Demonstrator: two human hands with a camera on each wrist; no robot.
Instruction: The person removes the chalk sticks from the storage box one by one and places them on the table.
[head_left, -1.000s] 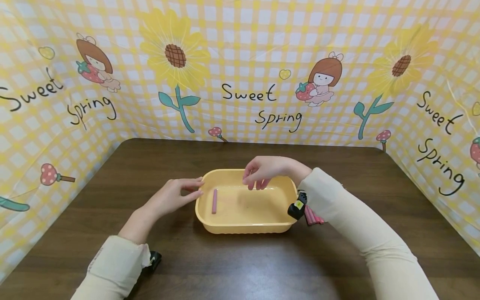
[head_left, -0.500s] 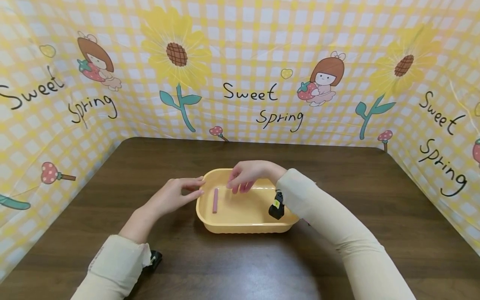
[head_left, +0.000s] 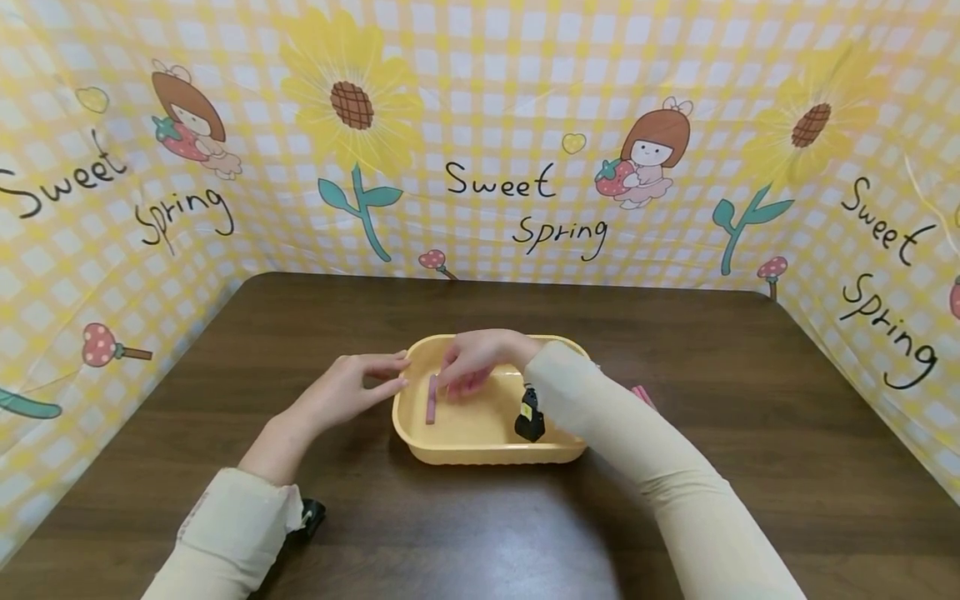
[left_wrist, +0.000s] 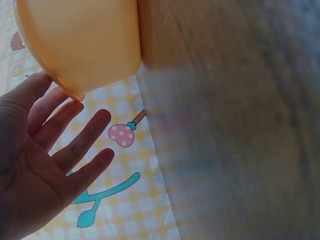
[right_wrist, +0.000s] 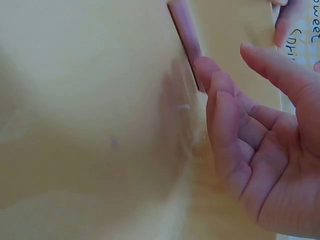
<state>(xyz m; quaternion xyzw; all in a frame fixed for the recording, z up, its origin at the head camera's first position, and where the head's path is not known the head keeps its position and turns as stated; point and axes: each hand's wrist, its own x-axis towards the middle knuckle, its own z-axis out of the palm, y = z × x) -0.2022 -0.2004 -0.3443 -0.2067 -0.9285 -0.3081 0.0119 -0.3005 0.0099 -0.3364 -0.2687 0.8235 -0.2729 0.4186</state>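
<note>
In the head view, a yellow plastic tray [head_left: 495, 454] stands on the table with a slim pinkish-purple stick [head_left: 431, 400] lying at the left of its floor. My left hand [head_left: 347, 392] touches the tray's left rim with its fingertips, its fingers mostly straight in the left wrist view. Inside the tray, my right hand [head_left: 476, 358] hovers beside the stick's far end. From the right wrist, the stick [right_wrist: 185, 30] sits next to the fingertips, and the thumb stands apart from the fingers; contact is hard to tell.
More pink sticks [head_left: 642, 397] lie on the table right of the tray, partly hidden by the right sleeve [head_left: 615, 425]. A yellow checked cloth [head_left: 495, 100] walls the back and sides of the dark wooden table [head_left: 480, 533].
My right hand has moved left and down into the tray, from above its middle to beside the stick. My left hand has stayed at the rim, and the stick looks unmoved.
</note>
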